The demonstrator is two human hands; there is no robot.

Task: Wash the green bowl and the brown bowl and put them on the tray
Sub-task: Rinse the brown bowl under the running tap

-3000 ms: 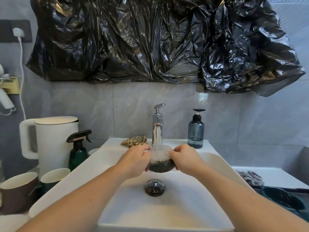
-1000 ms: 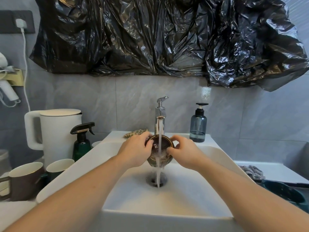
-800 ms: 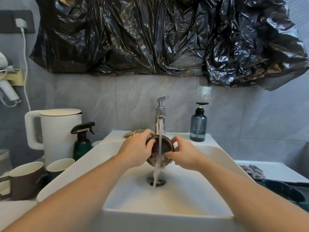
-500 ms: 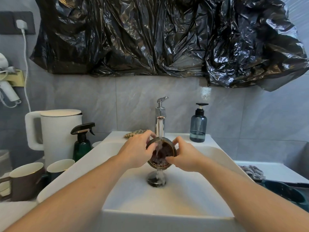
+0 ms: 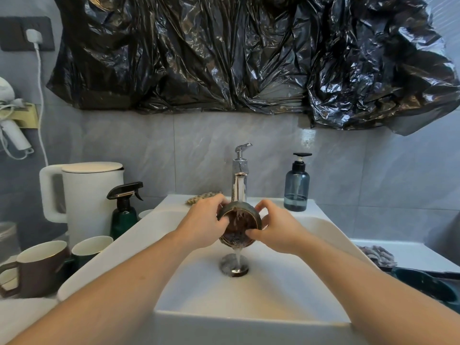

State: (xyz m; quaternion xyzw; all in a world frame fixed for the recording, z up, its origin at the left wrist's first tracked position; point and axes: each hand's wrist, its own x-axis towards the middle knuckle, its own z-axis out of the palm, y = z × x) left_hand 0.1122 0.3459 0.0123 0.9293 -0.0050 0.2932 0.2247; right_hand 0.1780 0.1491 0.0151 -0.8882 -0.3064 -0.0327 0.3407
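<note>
While both hands (image 5: 202, 226) (image 5: 276, 230) pinch the brown bowl (image 5: 240, 226) w/ curled fingers, keep it tilted so water drains into sink (image 5: 286, 290).

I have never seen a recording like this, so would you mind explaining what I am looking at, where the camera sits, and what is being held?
There is no machine here. The camera is worn on a person's head and looks forward and down, so the two bare arms reaching in from below are the wearer's own. The left hand and the right hand together grip a brown bowl, tilted under running water from the faucet above a white sink. Left of the sink stand a white kettle, a green spray bottle and a brown mug. A blue soap dispenser stands on the sink's back edge. A dark green dish, perhaps the other bowl, lies at the far right. Black plastic sheeting hangs on the wall.
</note>
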